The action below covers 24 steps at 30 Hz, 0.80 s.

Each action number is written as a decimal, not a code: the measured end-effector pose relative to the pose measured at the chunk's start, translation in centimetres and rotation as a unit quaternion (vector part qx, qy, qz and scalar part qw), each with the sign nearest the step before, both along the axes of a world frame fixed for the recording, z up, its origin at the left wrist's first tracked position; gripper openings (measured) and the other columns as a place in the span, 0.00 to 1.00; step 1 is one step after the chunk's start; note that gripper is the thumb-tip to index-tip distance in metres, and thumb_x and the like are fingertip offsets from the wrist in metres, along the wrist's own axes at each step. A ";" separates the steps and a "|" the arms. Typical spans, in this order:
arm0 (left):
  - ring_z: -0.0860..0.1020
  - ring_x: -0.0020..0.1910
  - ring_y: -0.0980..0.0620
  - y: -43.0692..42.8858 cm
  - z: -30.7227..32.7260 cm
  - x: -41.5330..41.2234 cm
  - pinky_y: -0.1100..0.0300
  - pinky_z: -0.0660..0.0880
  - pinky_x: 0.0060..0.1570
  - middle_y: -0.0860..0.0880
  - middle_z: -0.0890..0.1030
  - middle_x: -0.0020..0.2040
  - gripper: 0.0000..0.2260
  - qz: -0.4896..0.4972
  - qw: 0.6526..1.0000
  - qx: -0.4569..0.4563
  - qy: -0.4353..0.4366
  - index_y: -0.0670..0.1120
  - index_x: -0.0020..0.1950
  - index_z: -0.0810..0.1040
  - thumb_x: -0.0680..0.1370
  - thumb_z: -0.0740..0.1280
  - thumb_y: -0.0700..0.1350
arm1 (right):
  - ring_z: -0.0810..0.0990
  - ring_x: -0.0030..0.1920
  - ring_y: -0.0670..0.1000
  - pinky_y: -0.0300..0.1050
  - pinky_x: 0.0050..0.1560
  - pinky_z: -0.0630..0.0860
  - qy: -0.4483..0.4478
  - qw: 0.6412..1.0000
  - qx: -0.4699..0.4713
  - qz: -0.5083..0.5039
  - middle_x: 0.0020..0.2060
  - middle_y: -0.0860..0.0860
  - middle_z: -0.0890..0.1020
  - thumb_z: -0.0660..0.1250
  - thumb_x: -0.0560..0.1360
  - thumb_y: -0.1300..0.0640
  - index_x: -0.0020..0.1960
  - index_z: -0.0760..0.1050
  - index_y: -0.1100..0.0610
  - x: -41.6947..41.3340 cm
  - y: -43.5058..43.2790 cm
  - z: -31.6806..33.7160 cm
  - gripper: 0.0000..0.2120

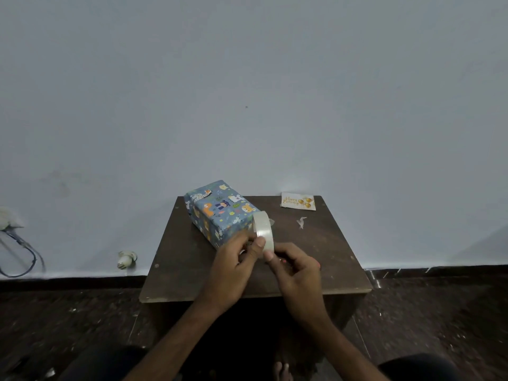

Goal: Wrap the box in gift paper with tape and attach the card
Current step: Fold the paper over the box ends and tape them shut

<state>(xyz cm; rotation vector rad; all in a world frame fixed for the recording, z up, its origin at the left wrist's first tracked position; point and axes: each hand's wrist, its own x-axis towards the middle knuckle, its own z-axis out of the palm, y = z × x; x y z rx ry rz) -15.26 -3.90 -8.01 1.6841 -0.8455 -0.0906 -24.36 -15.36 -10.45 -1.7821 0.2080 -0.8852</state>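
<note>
A box (220, 210) wrapped in blue animal-print gift paper lies at an angle on the left half of a small dark wooden table (324, 259). A roll of clear tape (263, 226) stands on edge just in front of the box's near right corner. My left hand (236, 265) grips the roll's lower edge with the thumb on top. From the right, my right hand (294, 268) pinches the tape at the roll's bottom. A white birthday card (298, 201) with gold balloons lies flat at the table's back right.
A crumpled scrap of tape (301, 222) lies on the table right of the roll. The table stands against a pale wall. A plug adapter (126, 259) and a cable (19, 254) sit low on the wall at left. My bare foot (281, 371) shows below the table.
</note>
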 end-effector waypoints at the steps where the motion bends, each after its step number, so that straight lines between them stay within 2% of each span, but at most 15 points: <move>1: 0.78 0.45 0.61 -0.2 -0.1 0.0 0.68 0.71 0.46 0.52 0.82 0.44 0.11 -0.006 0.999 -0.020 0.033 0.45 0.50 0.82 0.82 0.66 0.51 | 0.84 0.45 0.51 0.50 0.48 0.80 0.016 1.000 -0.005 0.018 0.43 0.48 0.85 0.72 0.76 0.61 0.49 0.83 0.56 0.0 0.0 -0.2 0.03; 4: 0.75 0.42 0.56 -0.1 -0.3 0.4 0.58 0.72 0.45 0.46 0.79 0.41 0.13 -0.018 0.997 -0.035 0.068 0.42 0.46 0.80 0.79 0.63 0.51 | 0.83 0.41 0.50 0.56 0.44 0.81 0.050 0.998 -0.040 0.018 0.40 0.47 0.85 0.72 0.76 0.57 0.44 0.84 0.52 -0.2 -1.1 -0.3 0.03; 7: 0.78 0.40 0.47 0.0 -0.3 0.4 0.53 0.74 0.45 0.42 0.81 0.39 0.13 -0.039 0.995 -0.035 0.088 0.42 0.48 0.78 0.79 0.61 0.51 | 0.83 0.46 0.50 0.59 0.43 0.82 0.031 0.999 -0.012 -0.043 0.44 0.46 0.84 0.72 0.76 0.57 0.48 0.83 0.50 -0.3 -2.9 0.3 0.03; 8: 0.80 0.40 0.47 0.0 -0.3 0.5 0.55 0.75 0.46 0.43 0.83 0.38 0.12 -0.047 0.993 -0.041 0.097 0.42 0.49 0.77 0.79 0.60 0.48 | 0.82 0.48 0.49 0.55 0.42 0.83 0.017 0.998 0.011 -0.051 0.47 0.47 0.83 0.73 0.75 0.59 0.51 0.83 0.51 -0.4 -3.2 0.7 0.06; 11: 0.80 0.39 0.53 0.0 0.1 0.4 0.63 0.73 0.47 0.44 0.83 0.35 0.11 -0.056 0.994 -0.044 0.086 0.40 0.47 0.77 0.78 0.57 0.43 | 0.80 0.50 0.43 0.35 0.39 0.79 0.003 0.999 0.016 -0.041 0.52 0.53 0.80 0.72 0.74 0.66 0.54 0.81 0.55 -0.6 -3.7 1.8 0.12; 14: 0.78 0.38 0.59 0.1 0.4 0.1 0.68 0.71 0.45 0.49 0.82 0.34 0.10 -0.066 0.993 -0.051 0.078 0.36 0.46 0.77 0.79 0.57 0.38 | 0.80 0.52 0.44 0.37 0.40 0.79 0.001 1.000 -0.007 -0.023 0.54 0.49 0.81 0.72 0.74 0.65 0.55 0.81 0.52 -0.6 -3.8 1.9 0.13; 17: 0.79 0.38 0.59 0.0 0.5 0.1 0.67 0.72 0.46 0.50 0.83 0.35 0.10 -0.073 0.994 -0.039 0.078 0.37 0.46 0.76 0.82 0.57 0.35 | 0.80 0.53 0.48 0.43 0.46 0.79 -0.018 0.989 -0.133 -0.066 0.54 0.42 0.79 0.75 0.73 0.61 0.56 0.80 0.52 -0.3 -3.7 1.7 0.13; 19: 0.81 0.37 0.54 -0.1 0.7 -0.1 0.63 0.74 0.48 0.47 0.84 0.34 0.10 -0.089 0.993 -0.022 0.070 0.39 0.46 0.76 0.83 0.58 0.39 | 0.79 0.53 0.46 0.39 0.49 0.77 -0.034 0.975 -0.204 -0.084 0.54 0.42 0.78 0.76 0.72 0.58 0.56 0.80 0.54 -0.2 -3.4 1.8 0.14; 22: 0.79 0.32 0.60 0.0 0.9 -0.6 0.69 0.72 0.39 0.52 0.82 0.31 0.08 -0.085 0.995 0.002 0.052 0.37 0.47 0.76 0.83 0.60 0.35 | 0.78 0.53 0.45 0.35 0.50 0.74 -0.026 0.965 -0.251 -0.076 0.52 0.46 0.79 0.75 0.72 0.50 0.52 0.81 0.55 -0.3 -3.2 1.8 0.13; 24: 0.82 0.33 0.57 0.1 0.9 -0.8 0.70 0.73 0.39 0.49 0.85 0.33 0.06 -0.095 0.993 0.010 0.063 0.36 0.50 0.76 0.83 0.60 0.35 | 0.78 0.52 0.45 0.36 0.48 0.75 -0.023 0.961 -0.261 -0.086 0.50 0.45 0.80 0.74 0.73 0.49 0.50 0.81 0.55 -0.2 -3.2 1.7 0.11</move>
